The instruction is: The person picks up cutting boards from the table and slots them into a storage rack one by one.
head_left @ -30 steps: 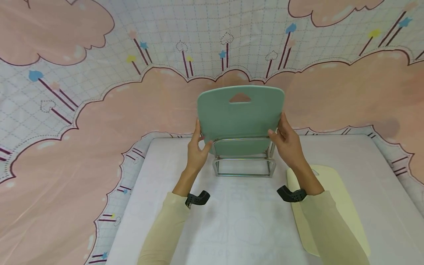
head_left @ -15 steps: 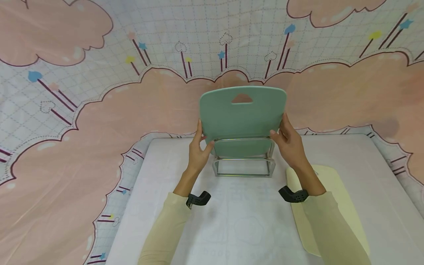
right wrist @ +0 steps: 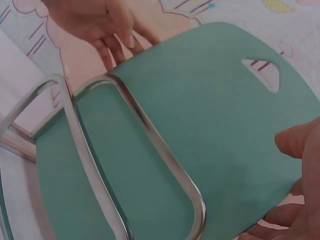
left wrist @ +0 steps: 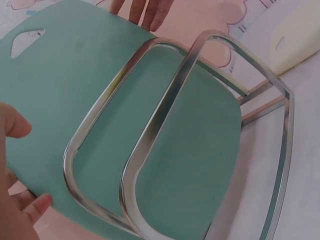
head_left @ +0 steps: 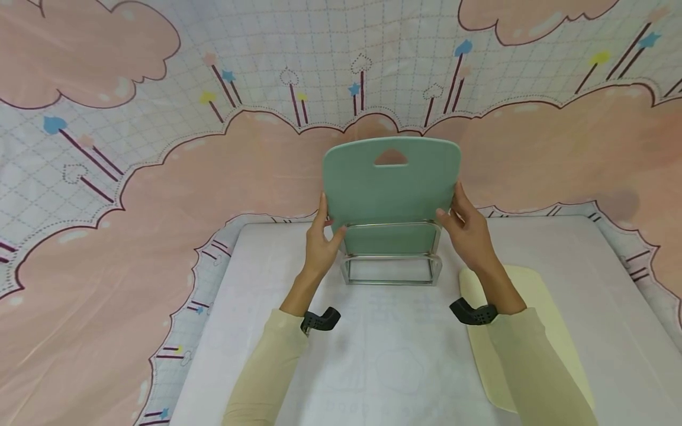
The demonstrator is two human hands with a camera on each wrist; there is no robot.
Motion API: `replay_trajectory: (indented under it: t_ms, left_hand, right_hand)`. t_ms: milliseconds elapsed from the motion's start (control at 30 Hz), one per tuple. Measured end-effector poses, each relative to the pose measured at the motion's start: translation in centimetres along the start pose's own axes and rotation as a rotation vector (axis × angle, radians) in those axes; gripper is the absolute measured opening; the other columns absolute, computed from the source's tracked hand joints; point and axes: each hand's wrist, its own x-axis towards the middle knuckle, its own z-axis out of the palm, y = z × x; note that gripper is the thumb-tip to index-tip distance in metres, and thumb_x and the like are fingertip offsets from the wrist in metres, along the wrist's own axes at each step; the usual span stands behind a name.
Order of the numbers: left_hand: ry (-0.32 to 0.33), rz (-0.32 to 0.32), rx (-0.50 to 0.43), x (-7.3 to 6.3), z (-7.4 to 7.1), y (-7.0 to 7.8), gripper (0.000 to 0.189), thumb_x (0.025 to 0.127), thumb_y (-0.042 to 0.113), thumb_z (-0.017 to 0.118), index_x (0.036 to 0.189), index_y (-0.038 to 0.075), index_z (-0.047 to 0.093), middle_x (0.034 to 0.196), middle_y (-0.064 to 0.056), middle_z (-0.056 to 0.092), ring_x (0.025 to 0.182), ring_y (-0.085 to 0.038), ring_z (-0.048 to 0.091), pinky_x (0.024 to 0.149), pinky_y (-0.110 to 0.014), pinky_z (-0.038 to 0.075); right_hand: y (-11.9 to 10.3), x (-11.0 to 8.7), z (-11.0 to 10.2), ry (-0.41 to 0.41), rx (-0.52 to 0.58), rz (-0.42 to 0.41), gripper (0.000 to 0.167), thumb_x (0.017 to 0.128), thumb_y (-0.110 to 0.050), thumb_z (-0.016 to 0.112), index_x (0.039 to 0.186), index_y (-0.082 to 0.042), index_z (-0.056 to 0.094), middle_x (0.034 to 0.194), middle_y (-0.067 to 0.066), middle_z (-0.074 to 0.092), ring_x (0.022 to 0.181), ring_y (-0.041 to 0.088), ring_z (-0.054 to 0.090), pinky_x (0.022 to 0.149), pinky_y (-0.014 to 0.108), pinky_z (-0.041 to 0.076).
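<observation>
left fingers (head_left: 322, 207) and right fingers (head_left: 462, 202) half-curled round green board (head_left: 391, 195) behind metal rack bars (head_left: 391, 257)

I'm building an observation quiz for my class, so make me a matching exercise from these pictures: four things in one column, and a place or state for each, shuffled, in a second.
Things
1. Green board
2. Pale yellow board
3. Metal rack
4. Right hand

Places and states
A. Lying flat on the white table
B. Gripping the green board's right side edge
C. Raised, held at both side edges
D. Silvery, with bars across the front of the green board's lower part

Pairs: 1-C, 2-A, 3-D, 4-B
</observation>
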Motion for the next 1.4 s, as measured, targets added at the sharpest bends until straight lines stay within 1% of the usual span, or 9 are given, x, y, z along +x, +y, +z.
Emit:
replay_trajectory:
  t_ms: [300, 533, 600, 867, 1033, 1100, 1133, 1333, 1400]
  left_hand:
    - [-0.011, -0.039, 0.017, 0.4, 0.0, 0.3, 0.07, 0.088, -0.011, 0.055, 0.145, -0.015, 0.014, 0.15, -0.029, 0.023, 0.129, -0.042, 0.037, 0.096, -0.055, 0.037]
    - [-0.023, -0.087, 0.034, 0.9, 0.1, 0.3, 0.072, 0.088, -0.009, 0.056, 0.146, -0.014, 0.014, 0.151, -0.027, 0.02, 0.13, -0.042, 0.036, 0.097, -0.054, 0.037]
    - [-0.031, -0.099, 0.03, 1.1, 0.1, 0.4, 0.072, 0.088, -0.009, 0.056, 0.147, -0.012, 0.013, 0.152, -0.026, 0.019, 0.132, -0.042, 0.034, 0.098, -0.053, 0.037]
    - [-0.054, -0.152, 0.014, 2.0, 0.6, -3.7, 0.078, 0.091, 0.001, 0.058, 0.152, 0.002, 0.009, 0.157, -0.012, 0.014, 0.138, -0.03, 0.029, 0.101, -0.046, 0.037]
    - [-0.075, -0.191, 0.018, 2.4, 0.6, -4.0, 0.08, 0.091, 0.006, 0.058, 0.153, 0.004, 0.009, 0.158, -0.008, 0.013, 0.14, -0.024, 0.024, 0.103, -0.044, 0.035]
    - [-0.079, -0.197, 0.014, 2.5, 0.6, -3.9, 0.08, 0.091, 0.006, 0.058, 0.153, 0.005, 0.008, 0.158, -0.007, 0.014, 0.14, -0.025, 0.024, 0.105, -0.045, 0.033]
    - [-0.081, -0.2, 0.01, 2.5, 0.6, -3.3, 0.079, 0.091, 0.005, 0.057, 0.153, 0.004, 0.009, 0.157, -0.01, 0.014, 0.14, -0.026, 0.024, 0.105, -0.046, 0.032]
    - [-0.07, -0.202, 0.014, 2.8, 0.7, -3.3, 0.078, 0.09, 0.004, 0.057, 0.153, 0.002, 0.01, 0.157, -0.011, 0.014, 0.139, -0.027, 0.026, 0.107, -0.043, 0.031]
    - [-0.064, -0.206, 0.014, 2.9, 0.8, -3.9, 0.079, 0.09, 0.005, 0.058, 0.153, 0.003, 0.01, 0.157, -0.009, 0.014, 0.139, -0.026, 0.026, 0.107, -0.041, 0.031]
  right_hand:
    - [-2.4, -0.5, 0.2, -0.013, 0.002, 0.022, 0.069, 0.1, -0.009, 0.049, 0.151, -0.001, 0.003, 0.158, 0.014, 0.002, 0.141, 0.036, 0.015, 0.109, 0.053, 0.018]
    - [-3.0, -0.4, 0.1, -0.027, -0.018, 0.045, 0.069, 0.101, -0.012, 0.048, 0.15, -0.001, 0.001, 0.157, 0.015, 0.0, 0.14, 0.039, 0.017, 0.11, 0.052, 0.018]
    - [-2.9, -0.2, 0.1, -0.026, -0.033, 0.052, 0.069, 0.101, -0.011, 0.048, 0.15, -0.002, 0.001, 0.157, 0.016, 0.0, 0.14, 0.039, 0.018, 0.11, 0.052, 0.019]
    - [0.6, 1.1, -0.2, -0.018, -0.08, 0.078, 0.072, 0.101, -0.018, 0.049, 0.152, -0.011, -0.001, 0.159, 0.007, 0.0, 0.14, 0.035, 0.021, 0.11, 0.05, 0.02]
    - [1.2, 1.5, -0.2, -0.021, -0.084, 0.092, 0.074, 0.101, -0.022, 0.05, 0.152, -0.017, -0.003, 0.159, 0.004, 0.0, 0.138, 0.034, 0.025, 0.109, 0.049, 0.024]
    - [1.2, 1.5, -0.2, -0.019, -0.091, 0.099, 0.074, 0.101, -0.023, 0.05, 0.152, -0.018, -0.003, 0.159, 0.003, 0.0, 0.138, 0.034, 0.026, 0.108, 0.05, 0.026]
    - [1.2, 1.6, -0.3, -0.018, -0.097, 0.103, 0.074, 0.101, -0.022, 0.05, 0.152, -0.017, -0.003, 0.159, 0.004, 0.0, 0.138, 0.035, 0.026, 0.107, 0.051, 0.028]
    - [1.1, 1.7, -0.4, -0.017, -0.134, 0.106, 0.072, 0.101, -0.026, 0.049, 0.152, -0.017, -0.001, 0.158, 0.006, 0.005, 0.136, 0.037, 0.029, 0.101, 0.056, 0.033]
    - [1.0, 1.8, -0.5, -0.016, -0.14, 0.097, 0.07, 0.101, -0.026, 0.048, 0.152, -0.017, 0.001, 0.158, 0.006, 0.007, 0.135, 0.037, 0.03, 0.1, 0.057, 0.034]
